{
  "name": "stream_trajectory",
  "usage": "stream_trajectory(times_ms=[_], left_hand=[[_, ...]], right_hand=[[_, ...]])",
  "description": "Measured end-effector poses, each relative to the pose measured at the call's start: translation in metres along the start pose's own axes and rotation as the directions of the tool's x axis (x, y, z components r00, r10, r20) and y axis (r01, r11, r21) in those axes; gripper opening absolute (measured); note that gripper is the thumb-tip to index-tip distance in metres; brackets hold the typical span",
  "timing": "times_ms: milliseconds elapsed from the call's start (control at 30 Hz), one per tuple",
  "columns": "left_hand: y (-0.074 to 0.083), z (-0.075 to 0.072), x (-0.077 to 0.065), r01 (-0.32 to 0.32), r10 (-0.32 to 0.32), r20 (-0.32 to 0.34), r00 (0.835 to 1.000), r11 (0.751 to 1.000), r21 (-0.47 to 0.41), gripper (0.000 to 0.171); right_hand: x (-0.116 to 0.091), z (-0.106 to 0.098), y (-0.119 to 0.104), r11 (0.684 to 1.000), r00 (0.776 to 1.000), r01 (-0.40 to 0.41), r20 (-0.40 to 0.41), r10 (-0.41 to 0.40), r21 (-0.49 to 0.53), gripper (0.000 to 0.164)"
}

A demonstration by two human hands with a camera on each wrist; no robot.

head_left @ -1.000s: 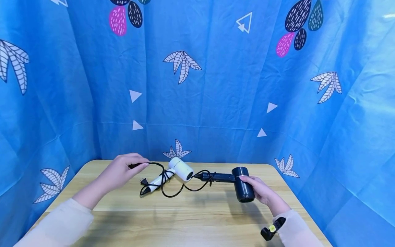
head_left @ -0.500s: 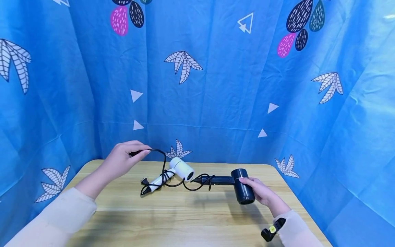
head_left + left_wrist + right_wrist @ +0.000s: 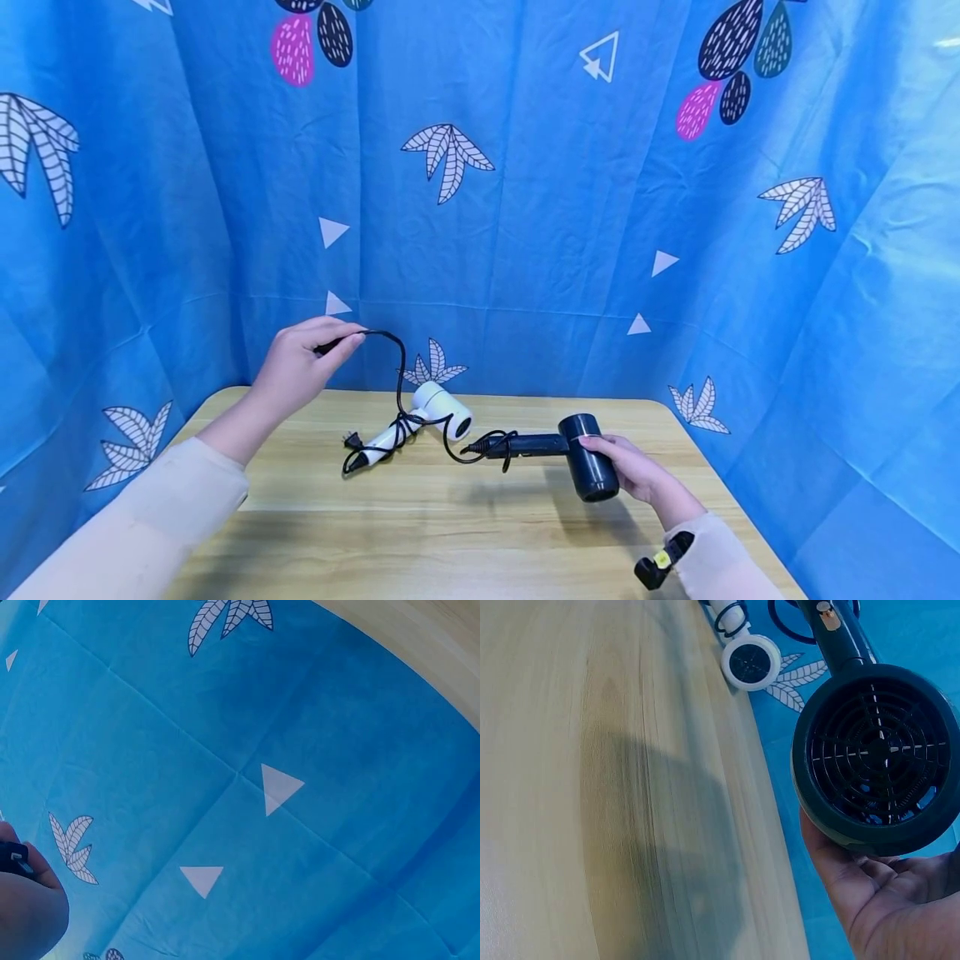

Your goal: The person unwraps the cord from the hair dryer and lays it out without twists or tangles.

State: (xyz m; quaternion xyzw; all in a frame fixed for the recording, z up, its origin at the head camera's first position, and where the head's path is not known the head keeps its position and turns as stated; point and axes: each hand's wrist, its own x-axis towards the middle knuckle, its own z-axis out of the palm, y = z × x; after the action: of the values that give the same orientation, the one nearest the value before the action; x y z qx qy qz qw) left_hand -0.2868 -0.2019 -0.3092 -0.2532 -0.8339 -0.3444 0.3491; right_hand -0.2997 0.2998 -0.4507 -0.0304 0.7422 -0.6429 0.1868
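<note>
My left hand (image 3: 303, 358) is raised above the table's far left and pinches the end of a black power cord (image 3: 402, 367). In the left wrist view a black plug (image 3: 13, 859) shows between its fingers. The cord drops past a white hair dryer (image 3: 442, 410), then loops across to a black hair dryer (image 3: 588, 458). My right hand (image 3: 637, 471) grips the black dryer by its barrel, thumb on the near side, and holds it over the table with its handle pointing left. The round grille (image 3: 877, 750) faces the right wrist camera. Some right fingers are hidden behind the barrel.
The white dryer lies on the wooden table (image 3: 420, 533), with a black cord wound round its handle and a two-pin plug (image 3: 351, 440) beside it. A patterned blue curtain (image 3: 555, 208) surrounds the table's back and sides.
My left hand has risen, drawing the cord up so that its slack loop on the table has shortened. The black dryer has shifted slightly down in my right hand's grip, its handle end slightly left.
</note>
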Motion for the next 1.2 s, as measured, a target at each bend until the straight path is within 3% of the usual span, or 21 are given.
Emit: stream_trajectory(times_ms=[467,1000,1200], left_hand=[[-0.007,0.002,0.008,0.102,-0.103,-0.096,0.990,0.995,-0.006,0.025],[-0.025,0.004,-0.004,0.218,-0.217,-0.056,0.974,0.976,0.014,0.031],[-0.033,0.006,-0.011,0.215,-0.212,-0.061,0.975,0.976,0.043,0.028]], right_hand=[[0.000,-0.002,0.003,1.000,0.999,-0.018,0.039,0.018,0.001,0.076],[-0.003,-0.005,0.004,1.000,0.998,-0.016,0.066,0.016,0.001,0.074],[-0.006,-0.006,0.004,1.000,0.997,-0.014,0.072,0.015,-0.008,0.073]])
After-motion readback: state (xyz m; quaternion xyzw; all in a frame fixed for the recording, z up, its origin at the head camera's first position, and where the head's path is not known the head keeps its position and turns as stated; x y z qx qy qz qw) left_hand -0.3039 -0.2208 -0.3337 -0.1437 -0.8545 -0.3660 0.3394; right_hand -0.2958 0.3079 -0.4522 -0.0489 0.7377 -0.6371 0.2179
